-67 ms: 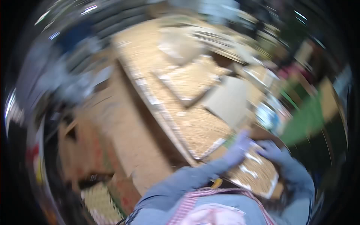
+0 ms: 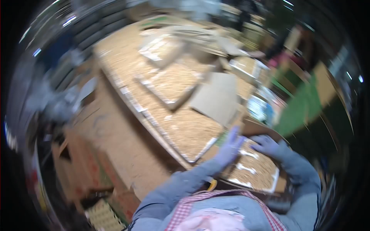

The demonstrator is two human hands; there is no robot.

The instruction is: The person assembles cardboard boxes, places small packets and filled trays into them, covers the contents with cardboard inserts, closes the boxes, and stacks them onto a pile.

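My left hand, in a purple glove, lies with its fingers stretched along the left side of an open cardboard box close to my body. My right hand, gloved the same, has its fingers spread over the box's far right corner. Tan, straw-like material with white strips on and around it fills the box. Its exact kind is too blurred to tell. Neither hand visibly grips anything.
A long table carries more tan material. On it rest a shallow tray, a grey cardboard sheet and stacked flat cardboard. Green-and-brown cartons stand at right. Flattened cardboard lies at lower left.
The whole scene has shifted left in the picture as my head turned, and the blur has eased. My hands are slightly farther apart over the box.
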